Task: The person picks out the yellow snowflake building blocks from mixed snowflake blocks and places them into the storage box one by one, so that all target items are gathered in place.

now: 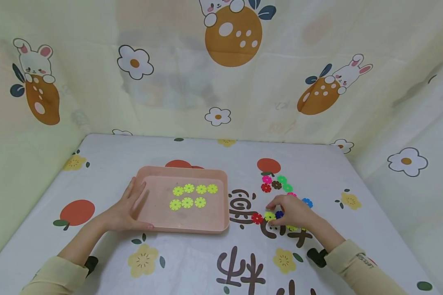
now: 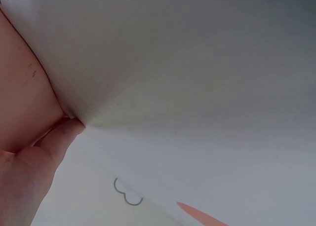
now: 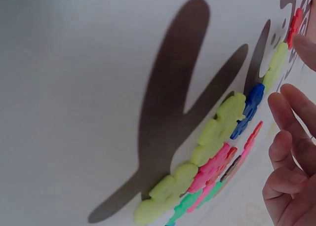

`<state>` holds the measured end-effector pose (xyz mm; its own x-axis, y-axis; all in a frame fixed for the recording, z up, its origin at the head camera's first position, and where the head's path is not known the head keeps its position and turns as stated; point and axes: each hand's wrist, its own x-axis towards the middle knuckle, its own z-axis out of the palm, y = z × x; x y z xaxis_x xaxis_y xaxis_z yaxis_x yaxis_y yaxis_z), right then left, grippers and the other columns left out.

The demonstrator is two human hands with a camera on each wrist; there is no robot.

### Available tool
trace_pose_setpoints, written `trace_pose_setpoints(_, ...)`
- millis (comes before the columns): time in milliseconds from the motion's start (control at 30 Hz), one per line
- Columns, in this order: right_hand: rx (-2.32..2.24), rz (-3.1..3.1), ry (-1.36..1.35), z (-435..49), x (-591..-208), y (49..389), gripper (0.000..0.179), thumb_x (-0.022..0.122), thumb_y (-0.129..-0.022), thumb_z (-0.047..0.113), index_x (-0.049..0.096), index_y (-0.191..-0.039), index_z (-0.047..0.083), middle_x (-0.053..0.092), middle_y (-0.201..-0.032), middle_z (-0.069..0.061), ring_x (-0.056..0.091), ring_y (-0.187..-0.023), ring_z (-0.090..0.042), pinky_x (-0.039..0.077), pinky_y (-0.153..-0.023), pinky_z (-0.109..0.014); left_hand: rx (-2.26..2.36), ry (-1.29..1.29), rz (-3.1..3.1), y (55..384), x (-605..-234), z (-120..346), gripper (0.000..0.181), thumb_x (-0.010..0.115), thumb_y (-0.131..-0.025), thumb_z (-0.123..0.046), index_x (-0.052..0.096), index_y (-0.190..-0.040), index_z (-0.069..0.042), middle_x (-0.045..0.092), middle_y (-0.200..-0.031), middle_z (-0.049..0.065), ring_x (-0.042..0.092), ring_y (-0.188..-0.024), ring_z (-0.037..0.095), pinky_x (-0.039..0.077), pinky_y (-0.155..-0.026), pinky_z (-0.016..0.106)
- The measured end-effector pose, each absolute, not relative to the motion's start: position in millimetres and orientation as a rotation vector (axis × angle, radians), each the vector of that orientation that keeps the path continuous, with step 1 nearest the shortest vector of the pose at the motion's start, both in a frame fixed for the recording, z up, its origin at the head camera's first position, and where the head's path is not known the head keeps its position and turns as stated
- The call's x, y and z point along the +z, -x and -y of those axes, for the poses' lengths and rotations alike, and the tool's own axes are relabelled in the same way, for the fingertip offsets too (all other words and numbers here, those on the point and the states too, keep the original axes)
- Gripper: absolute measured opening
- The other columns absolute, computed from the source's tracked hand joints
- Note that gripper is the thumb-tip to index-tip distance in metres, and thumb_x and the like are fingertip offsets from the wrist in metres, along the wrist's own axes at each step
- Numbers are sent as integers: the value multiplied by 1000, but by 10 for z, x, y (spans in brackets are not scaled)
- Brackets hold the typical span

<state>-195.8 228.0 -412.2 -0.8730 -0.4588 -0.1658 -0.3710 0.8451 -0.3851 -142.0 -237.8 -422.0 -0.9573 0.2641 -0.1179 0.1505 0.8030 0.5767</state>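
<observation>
In the head view, my left hand [image 1: 123,211] rests at the left end of a pink tray [image 1: 151,217], fingers spread along its side and thumb at the front rim. The left wrist view catches a fingertip against the tray's outer wall [image 2: 24,83]. Several yellow-green flower-shaped pieces [image 1: 187,203] lie in two rows inside the tray. To the right, my right hand [image 1: 293,211] reaches down over loose pieces. Its thumb and forefinger stand either side of a yellow-green flower piece [image 1: 270,216], with a gap between them in the right wrist view. A dark blue piece [image 3: 249,110] lies beside it.
A red piece [image 1: 257,218] lies left of the right hand. Pink, brown and green pieces [image 1: 282,180] cluster behind it, and a light blue one [image 1: 307,203] lies beside it. A patterned cloth [image 1: 192,262] covers the table; a printed curtain [image 1: 170,90] hangs behind.
</observation>
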Motion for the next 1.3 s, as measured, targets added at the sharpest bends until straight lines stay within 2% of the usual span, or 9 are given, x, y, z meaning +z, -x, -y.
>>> trace_pose_setpoints(333, -447, -2781, 580, -2259, -4147, 1970, 35, 83, -64, 31, 71, -92, 15, 63, -88, 5, 57, -84, -15, 51, -64, -24, 887, -330, -2790, 1413, -4207, 2378, 124, 78, -59, -54, 6, -147, -5, -17, -148, 21, 1, -133, 48, 26, -93, 66)
trace_pose_setpoints(800, -368, -2823, 591, -2198, -4142, 1964, 33, 84, -63, 29, 68, -87, 13, 59, -79, 6, 51, -72, -11, 45, -56, -20, 882, -334, -2800, 1420, -4217, 2382, 123, 78, -59, -54, 6, -147, -5, -17, -148, 21, 2, -132, 48, 26, -93, 67)
trace_pose_setpoints(1300, -377, -2882, 594, -2162, -4121, 1971, 33, 84, -60, 32, 65, -84, 17, 59, -79, 8, 48, -69, -11, 43, -50, -22, 879, -344, -2803, 1417, -4221, 2382, 123, 78, -60, -55, 6, -147, -6, -17, -148, 21, 0, -133, 47, 26, -93, 67)
